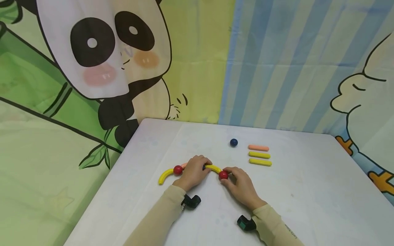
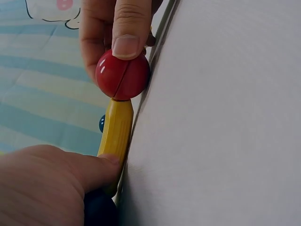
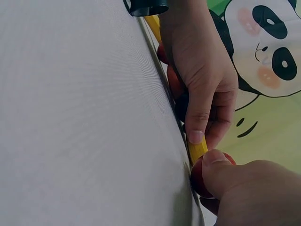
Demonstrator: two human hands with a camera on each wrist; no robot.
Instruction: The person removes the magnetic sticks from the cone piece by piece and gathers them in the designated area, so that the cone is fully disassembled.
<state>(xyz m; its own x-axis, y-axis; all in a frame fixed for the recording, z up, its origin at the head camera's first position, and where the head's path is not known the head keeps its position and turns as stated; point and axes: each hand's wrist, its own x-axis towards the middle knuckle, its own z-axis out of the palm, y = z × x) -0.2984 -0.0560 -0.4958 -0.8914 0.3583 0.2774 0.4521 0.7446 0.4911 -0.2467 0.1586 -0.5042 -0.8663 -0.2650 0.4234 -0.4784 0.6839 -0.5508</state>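
Observation:
A chain of toy rods and balls lies on the table. From the left in the head view come a curved yellow rod (image 1: 165, 176), a red ball (image 1: 178, 170) and an orange rod (image 1: 184, 165) partly covered by my left hand (image 1: 194, 172). Beyond it are a dark blue ball (image 1: 204, 167), mostly hidden, and a second curved yellow rod (image 1: 213, 167). My left hand pinches this second rod near the blue ball. At its other end sits a red ball (image 2: 123, 75), touching the rod; my right hand (image 1: 241, 186) grips that ball between thumb and fingers.
Toward the back of the white table (image 1: 307, 177) rests a loose dark blue ball (image 1: 234, 142). Right of it lie an orange rod (image 1: 258, 148) and two straight yellow rods (image 1: 260, 162), side by side. A printed cloth backdrop (image 1: 197, 61) stands behind the table.

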